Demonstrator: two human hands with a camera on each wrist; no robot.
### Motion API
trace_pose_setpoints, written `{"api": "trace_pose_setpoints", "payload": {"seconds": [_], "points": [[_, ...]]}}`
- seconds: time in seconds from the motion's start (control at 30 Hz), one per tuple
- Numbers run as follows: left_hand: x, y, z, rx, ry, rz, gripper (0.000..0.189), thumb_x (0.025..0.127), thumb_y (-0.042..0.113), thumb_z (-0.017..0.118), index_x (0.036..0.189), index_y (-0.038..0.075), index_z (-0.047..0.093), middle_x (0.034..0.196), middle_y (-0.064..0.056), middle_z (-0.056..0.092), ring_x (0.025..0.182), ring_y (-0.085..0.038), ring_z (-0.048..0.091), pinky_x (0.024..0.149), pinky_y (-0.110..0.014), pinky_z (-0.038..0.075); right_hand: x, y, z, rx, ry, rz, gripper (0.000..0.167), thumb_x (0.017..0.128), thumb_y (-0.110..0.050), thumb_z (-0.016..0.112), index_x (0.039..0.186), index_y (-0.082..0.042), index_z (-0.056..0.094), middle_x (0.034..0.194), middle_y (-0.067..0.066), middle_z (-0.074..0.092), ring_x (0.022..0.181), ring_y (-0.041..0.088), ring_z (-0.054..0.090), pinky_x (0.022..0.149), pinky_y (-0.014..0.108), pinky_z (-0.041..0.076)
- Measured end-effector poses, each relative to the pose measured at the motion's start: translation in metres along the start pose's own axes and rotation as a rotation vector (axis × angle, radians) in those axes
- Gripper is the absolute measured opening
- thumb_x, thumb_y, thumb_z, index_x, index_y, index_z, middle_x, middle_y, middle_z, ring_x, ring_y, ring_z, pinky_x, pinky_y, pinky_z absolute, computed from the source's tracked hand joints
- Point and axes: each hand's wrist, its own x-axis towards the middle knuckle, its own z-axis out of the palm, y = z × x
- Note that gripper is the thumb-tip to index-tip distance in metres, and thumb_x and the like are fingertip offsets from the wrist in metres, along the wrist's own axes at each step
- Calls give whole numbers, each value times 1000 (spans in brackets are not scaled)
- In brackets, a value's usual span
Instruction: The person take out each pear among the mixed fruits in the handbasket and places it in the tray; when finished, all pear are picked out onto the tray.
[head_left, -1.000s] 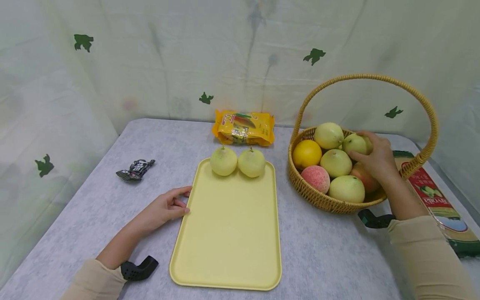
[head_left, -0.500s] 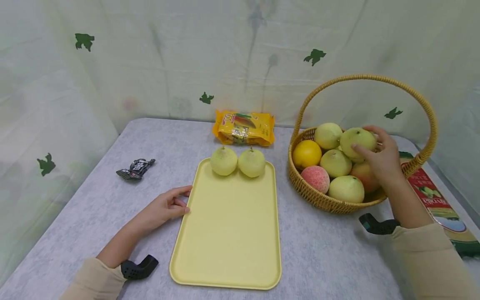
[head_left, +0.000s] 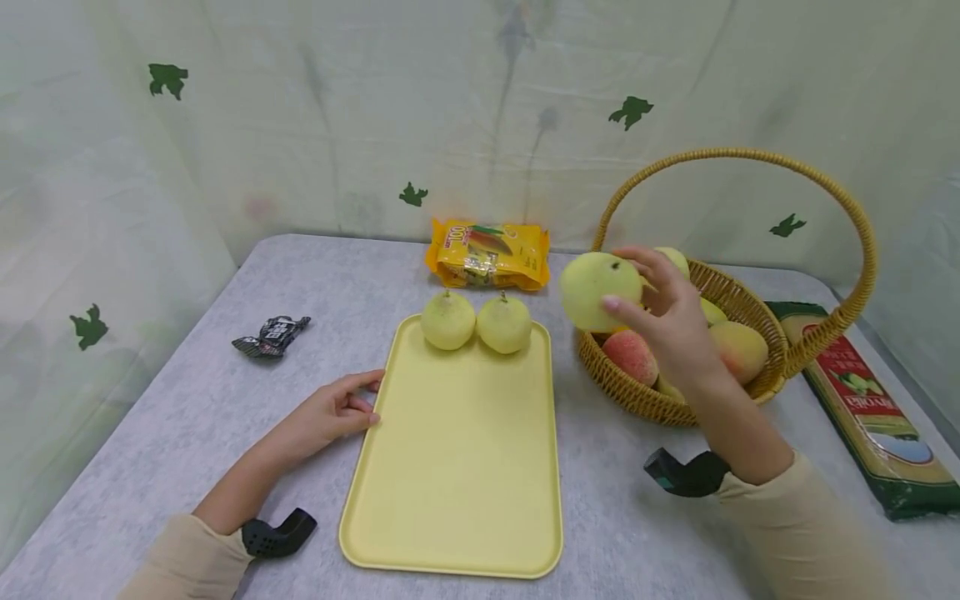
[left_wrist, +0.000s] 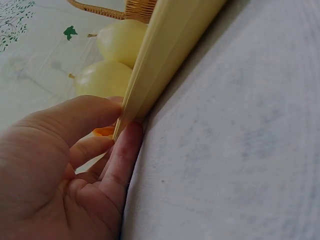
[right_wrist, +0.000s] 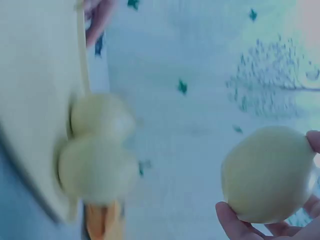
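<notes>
A yellow-green pear [head_left: 600,292] is held by my right hand [head_left: 667,325], thumb on the near side and fingers round the far side, in the air over the left rim of the wicker basket [head_left: 630,400]. My left hand [head_left: 330,417] pinches the left edge of a yellow tray [head_left: 457,467]; the left wrist view shows the thumb [left_wrist: 107,107] against its rim and a finger lower down. Two pears, the left one [head_left: 447,320] and the right one [head_left: 504,323], sit side by side at the tray's far end.
In the basket lie a pink peach [head_left: 632,357], a peach-toned fruit [head_left: 738,350] and more fruit, partly hidden by the right hand. A yellow packet [head_left: 487,254] stands behind the tray, a black wrapped candy [head_left: 272,337] lies left. A red-green bag [head_left: 870,408] lies right.
My right hand has lifted the pear out of the basket's back right and carried it left to the basket's left rim. The left hand and tray have stayed put.
</notes>
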Motion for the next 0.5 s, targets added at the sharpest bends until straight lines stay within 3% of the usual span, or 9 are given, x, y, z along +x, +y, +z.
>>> {"api": "trace_pose_setpoints", "payload": {"seconds": [0.13, 0.23, 0.37, 0.5], "points": [[0, 1, 0, 8, 6, -3, 63, 83, 6, 63, 136, -3, 32, 124, -20, 40, 87, -16, 53, 69, -23, 46, -2, 17, 41, -7, -114, 29, 47, 80, 2, 63, 124, -5, 48, 117, 14, 45, 94, 28, 54, 69, 33, 50], [0, 2, 0, 15, 5, -1, 62, 83, 6, 63, 136, -3, 33, 124, -20, 40, 87, -17, 53, 69, -23, 46, -6, 36, 69, -19, -183, 102, 49, 79, -1, 67, 124, -7, 48, 117, 13, 46, 93, 29, 56, 70, 37, 50], [0, 2, 0, 21, 1, 4, 62, 83, 6, 63, 136, -2, 33, 125, -19, 40, 87, -17, 54, 70, -23, 46, -9, 61, 95, -96, -221, 208, 50, 77, -11, 71, 123, -13, 50, 118, 8, 46, 93, 27, 56, 71, 36, 49], [0, 1, 0, 21, 1, 2, 62, 83, 7, 63, 136, -2, 33, 124, -19, 41, 88, -17, 53, 70, -23, 46, -8, 80, 107, -163, -219, 258, 48, 76, -16, 73, 120, -13, 53, 118, 2, 48, 100, 20, 51, 79, 34, 45]]}}
